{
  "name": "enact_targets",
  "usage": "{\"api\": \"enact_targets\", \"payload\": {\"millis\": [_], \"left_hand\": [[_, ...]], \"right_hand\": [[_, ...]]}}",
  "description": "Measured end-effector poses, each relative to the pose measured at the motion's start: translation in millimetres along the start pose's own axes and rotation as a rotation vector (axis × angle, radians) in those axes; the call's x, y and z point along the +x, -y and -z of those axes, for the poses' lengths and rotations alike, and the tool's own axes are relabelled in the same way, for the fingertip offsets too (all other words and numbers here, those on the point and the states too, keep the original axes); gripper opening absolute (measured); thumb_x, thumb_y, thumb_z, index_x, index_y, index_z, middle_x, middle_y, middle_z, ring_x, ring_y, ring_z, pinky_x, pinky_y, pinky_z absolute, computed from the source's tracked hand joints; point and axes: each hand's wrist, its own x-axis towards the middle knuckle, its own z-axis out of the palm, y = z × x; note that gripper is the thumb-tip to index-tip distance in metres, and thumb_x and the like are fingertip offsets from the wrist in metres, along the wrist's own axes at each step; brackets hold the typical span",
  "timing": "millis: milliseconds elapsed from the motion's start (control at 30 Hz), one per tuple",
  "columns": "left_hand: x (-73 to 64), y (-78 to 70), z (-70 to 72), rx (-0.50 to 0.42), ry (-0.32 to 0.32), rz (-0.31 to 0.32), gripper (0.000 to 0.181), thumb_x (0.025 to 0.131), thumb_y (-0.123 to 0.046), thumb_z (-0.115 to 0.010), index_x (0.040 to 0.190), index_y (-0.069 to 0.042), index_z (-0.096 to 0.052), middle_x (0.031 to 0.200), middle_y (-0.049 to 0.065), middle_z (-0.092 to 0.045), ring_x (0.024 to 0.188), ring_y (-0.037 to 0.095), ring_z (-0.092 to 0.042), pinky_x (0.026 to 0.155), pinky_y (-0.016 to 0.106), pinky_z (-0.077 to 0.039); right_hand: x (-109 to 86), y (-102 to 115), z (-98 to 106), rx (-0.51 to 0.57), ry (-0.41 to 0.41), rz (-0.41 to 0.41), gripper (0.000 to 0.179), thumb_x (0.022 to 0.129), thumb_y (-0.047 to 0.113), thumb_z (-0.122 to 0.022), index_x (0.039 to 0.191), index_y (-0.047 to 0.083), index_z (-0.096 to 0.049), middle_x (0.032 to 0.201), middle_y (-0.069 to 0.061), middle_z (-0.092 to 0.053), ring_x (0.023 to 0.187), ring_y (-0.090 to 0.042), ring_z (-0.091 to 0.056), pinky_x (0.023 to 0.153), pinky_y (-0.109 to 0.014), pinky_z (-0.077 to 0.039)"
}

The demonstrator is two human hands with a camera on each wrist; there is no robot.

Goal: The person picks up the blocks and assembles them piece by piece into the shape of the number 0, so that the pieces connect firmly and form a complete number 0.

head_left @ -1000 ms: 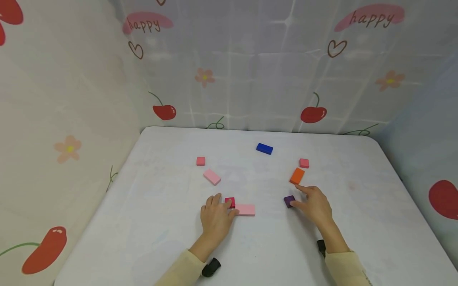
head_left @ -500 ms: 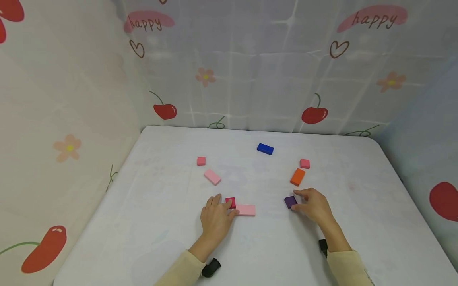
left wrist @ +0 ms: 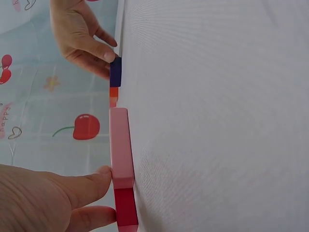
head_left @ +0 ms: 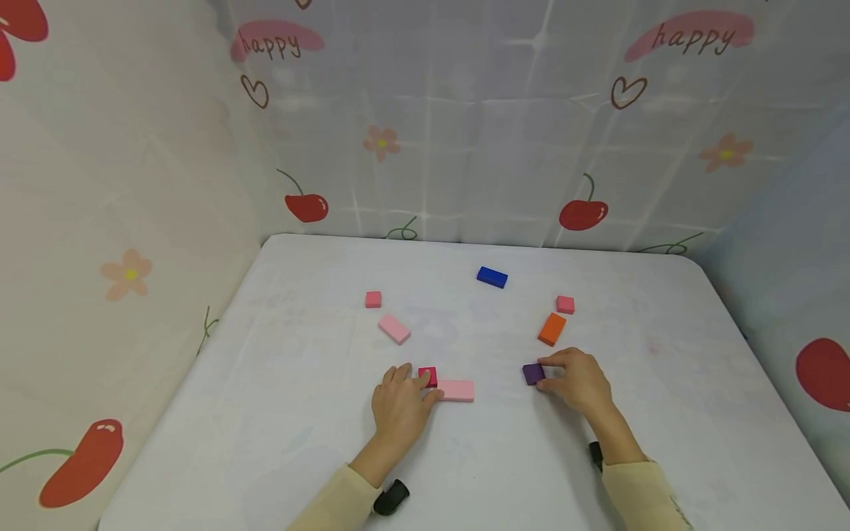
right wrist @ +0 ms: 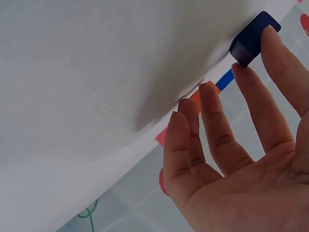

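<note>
My left hand (head_left: 401, 408) rests at a small red block (head_left: 428, 375) and a long pink block (head_left: 457, 391) that touch each other. Its fingertips meet both blocks without closing round them; in the left wrist view the red block (left wrist: 126, 207) and pink block (left wrist: 121, 147) stand end to end. A dark purple block (head_left: 533, 374) is pinched at its right side by the thumb and index finger of my right hand (head_left: 580, 381). In the right wrist view that purple block (right wrist: 253, 38) sits at two fingertips, the other fingers free.
Beyond my right hand lie an orange block (head_left: 552, 329) and a small coral-pink block (head_left: 565, 304). A blue block (head_left: 492, 277) is near the back edge. On the left are a light pink block (head_left: 395, 329) and another small coral-pink block (head_left: 373, 299) on the white table (head_left: 305, 332).
My right index finger has drawn back from near the orange block to the purple block. That block has shifted slightly left and turned straighter. The left hand stays in place.
</note>
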Motion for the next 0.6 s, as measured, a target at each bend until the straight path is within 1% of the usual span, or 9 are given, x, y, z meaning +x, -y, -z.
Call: {"api": "enact_targets", "payload": {"millis": [300,500,600], "left_hand": [[0.4,-0.4,0.8,-0.006,-0.004,-0.002,0.037,0.072,-0.037,-0.085,0.102,-0.016,-0.079,0.113,0.015,-0.07,0.104,0.033,-0.062,0.073,0.043,-0.053],[1.3,-1.2,1.2,-0.015,-0.012,0.008,0.038,0.071,-0.037,-0.086,0.101,-0.015,-0.08,0.113,0.015,-0.071,0.104,0.032,-0.063,0.074,0.043,-0.053],[1.4,-1.4,1.8,-0.019,-0.01,0.017,0.038,0.071,-0.037,-0.086,0.101,-0.014,-0.08,0.113,0.015,-0.071,0.105,0.032,-0.063,0.075,0.044,-0.053]], "right_hand": [[2.0,10.6,-7.4,-0.011,-0.021,0.023,0.038,0.075,0.017,-0.082,0.111,0.006,-0.074,0.119,-0.024,-0.063,0.11,-0.043,-0.054,0.084,-0.055,-0.047],[2.4,19.8,-13.4,-0.021,-0.025,0.028,0.036,0.074,0.017,-0.083,0.107,0.006,-0.075,0.119,-0.022,-0.064,0.111,-0.043,-0.054,0.087,-0.055,-0.046],[1.9,24.2,-16.4,-0.031,-0.034,0.032,0.035,0.073,0.017,-0.084,0.105,0.007,-0.076,0.116,-0.019,-0.066,0.109,-0.041,-0.055,0.086,-0.053,-0.047]]}}
